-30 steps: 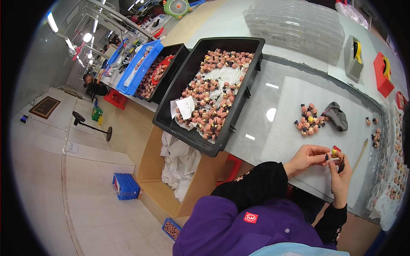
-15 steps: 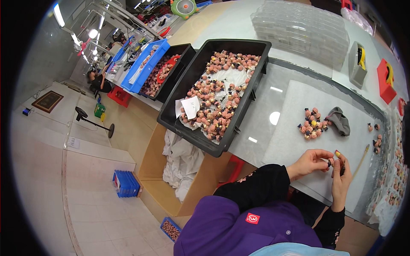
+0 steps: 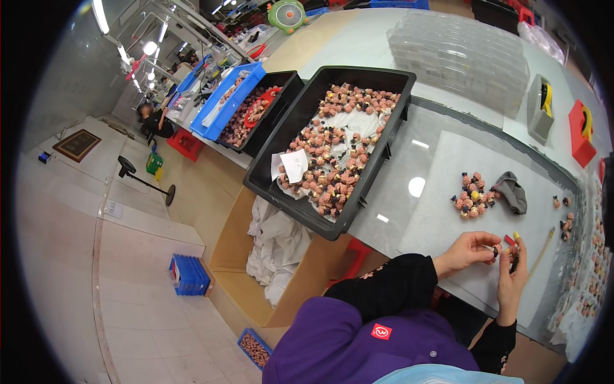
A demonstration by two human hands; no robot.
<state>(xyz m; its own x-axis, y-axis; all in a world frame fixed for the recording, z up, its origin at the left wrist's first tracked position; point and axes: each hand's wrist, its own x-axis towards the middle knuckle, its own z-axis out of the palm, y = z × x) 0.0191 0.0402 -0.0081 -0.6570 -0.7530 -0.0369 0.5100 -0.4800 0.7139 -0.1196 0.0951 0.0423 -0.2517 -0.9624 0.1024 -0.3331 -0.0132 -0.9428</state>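
Pink with dark trim, 1 small knobbly figure (image 3: 497,250) is sitting between the person's hands, over the near part of a white sheet (image 3: 425,214). The left hand (image 3: 462,255) is pinching it, thumb and fingertips clamped together on its side, seemingly because so little a thing is leaving room for fingertips only. The right hand (image 3: 510,288) is standing upright just beside it, the ends of its thumb and index finger apart; a dark item (image 3: 514,262) is showing among its fingers, but whether they are gripping it, nobody can tell from this view.

Beyond the hands, loose figures (image 3: 472,197) are lying heaped within easy reach, the sheet probably cushioning them. A grey cloth (image 3: 511,193) is touching the heap's right side, and a thin stick (image 3: 542,253) is lying to the right of the right hand, likely placed there for ready pick-up. White lining is presumably protecting the many figures filling the large black tub (image 3: 291,210).

Counted, the heap is showing more than 10 figures, their overlap preventing an exact number. Toward the sheet's right, 2 more are lying near each other above a small, unclear cluster (image 3: 566,227). Farther off, 2 tape dispensers are standing: 1 grey (image 3: 540,121), 1 red (image 3: 581,137).
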